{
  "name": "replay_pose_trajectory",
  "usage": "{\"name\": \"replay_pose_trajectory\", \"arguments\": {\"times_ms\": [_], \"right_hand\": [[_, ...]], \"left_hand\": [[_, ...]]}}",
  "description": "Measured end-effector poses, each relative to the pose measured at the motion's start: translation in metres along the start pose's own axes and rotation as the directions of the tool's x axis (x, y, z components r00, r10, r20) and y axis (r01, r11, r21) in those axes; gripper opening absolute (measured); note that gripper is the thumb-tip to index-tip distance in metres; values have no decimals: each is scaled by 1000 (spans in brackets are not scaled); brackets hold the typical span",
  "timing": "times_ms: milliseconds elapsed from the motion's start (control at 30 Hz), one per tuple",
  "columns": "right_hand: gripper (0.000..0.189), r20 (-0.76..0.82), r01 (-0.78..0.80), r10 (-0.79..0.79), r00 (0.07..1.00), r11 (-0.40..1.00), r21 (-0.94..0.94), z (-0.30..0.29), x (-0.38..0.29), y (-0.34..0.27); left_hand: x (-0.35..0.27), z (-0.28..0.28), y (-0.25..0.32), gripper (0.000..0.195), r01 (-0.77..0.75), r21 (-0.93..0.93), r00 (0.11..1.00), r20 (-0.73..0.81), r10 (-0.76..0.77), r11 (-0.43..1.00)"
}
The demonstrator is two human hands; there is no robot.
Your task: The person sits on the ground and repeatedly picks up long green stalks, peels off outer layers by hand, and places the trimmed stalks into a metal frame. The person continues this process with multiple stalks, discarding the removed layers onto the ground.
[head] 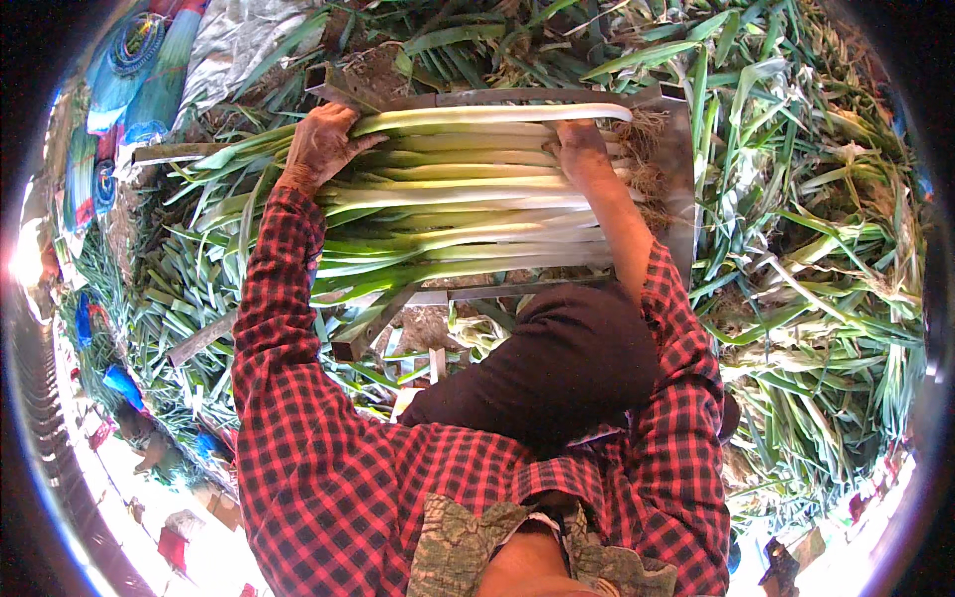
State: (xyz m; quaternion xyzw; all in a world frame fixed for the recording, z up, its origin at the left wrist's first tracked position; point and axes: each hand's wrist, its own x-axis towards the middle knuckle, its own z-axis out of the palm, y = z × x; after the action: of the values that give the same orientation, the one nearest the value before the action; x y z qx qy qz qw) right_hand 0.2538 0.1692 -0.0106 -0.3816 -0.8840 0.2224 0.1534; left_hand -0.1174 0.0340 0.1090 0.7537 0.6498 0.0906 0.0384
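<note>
Several long green onions (448, 195) lie side by side across a metal frame (671, 186), white stems and roots (647, 179) to the right, green leaves to the left. My left hand (322, 142) is at the far left corner of the row, its fingers around the leafy part of the farthest onion (492, 114), thumb pointing right. My right hand (580, 149) rests on the white stems near the roots, just below that same onion; its fingertips are partly hidden, so its hold is unclear.
Loose onion leaves (806, 298) cover the ground at right, with more leaves (194, 283) at left. Rolled blue netting (134, 67) and a pale sheet (239, 45) lie at the far left. My dark-clad knee (574, 351) is close to the frame's near edge.
</note>
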Motion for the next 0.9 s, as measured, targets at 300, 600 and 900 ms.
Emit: {"name": "replay_pose_trajectory", "arguments": {"times_ms": [300,600,900], "right_hand": [[32,70,-45,46,996,999,-9,-7,-10,-11],[33,7,16,-15,1000,988,-151,-8,-23,-8],[26,153,69,-1,988,895,-440,-26,-35,-29]], "left_hand": [[-3,16,4,37,25,48,999,-23,-24,999],[-18,11,17,45,-12,52,999,51,9,999],[-18,25,36,46,57,173,998,-27,-53,983]]}}
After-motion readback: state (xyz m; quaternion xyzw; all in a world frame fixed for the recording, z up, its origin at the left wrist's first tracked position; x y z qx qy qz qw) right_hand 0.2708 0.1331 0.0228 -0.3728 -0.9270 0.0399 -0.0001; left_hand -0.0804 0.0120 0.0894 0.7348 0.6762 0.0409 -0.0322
